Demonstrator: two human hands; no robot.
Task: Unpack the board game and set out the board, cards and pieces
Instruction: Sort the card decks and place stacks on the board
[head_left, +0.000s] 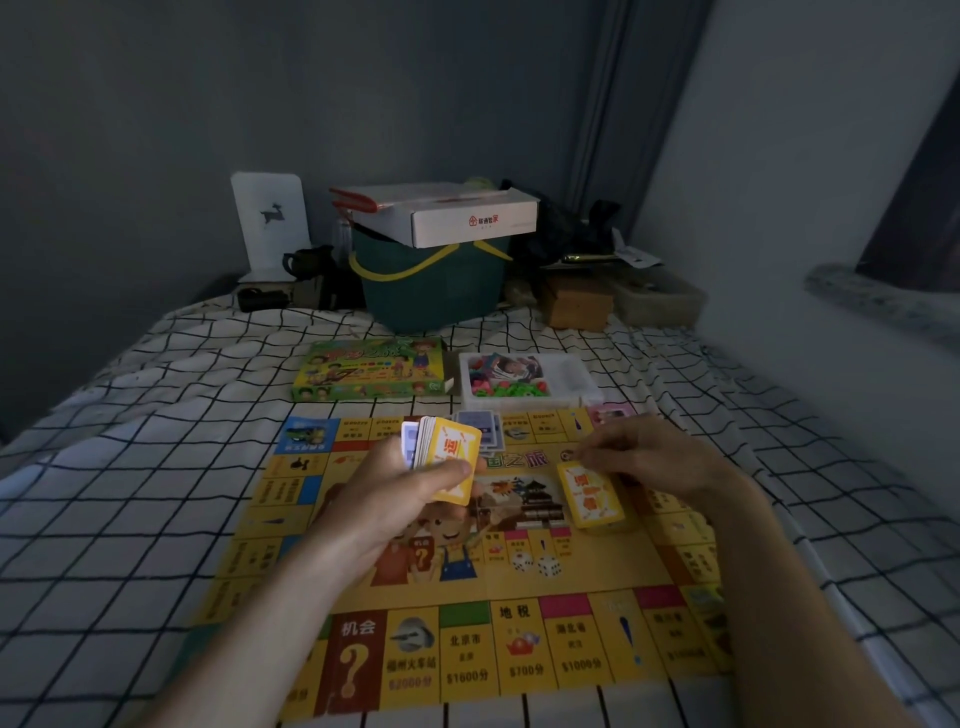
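The card-sorting step is judged to be in hand, with the board (467, 587) already spread flat on the checked bedsheet (130, 467). At the left, a stack of cards (449, 460) is clasped upright in the left hand (410, 493), the thumb pressed across the yellow face of the front card and the fingers curled behind. Just beyond those fingers, a few purple-backed cards (485, 428) are laid on the board's far edge. To the right, a yellow pile (592, 493) is seen flat on the board, directly under the fingertips of the right hand (644, 457), which are pinched narrowly at its far corner; whether a card is gripped cannot be told. Beyond both hands, the game box (369, 376) and the tray of pieces (524, 382) are left untouched. Next, the held stack would need dealing by colour onto the two piles.
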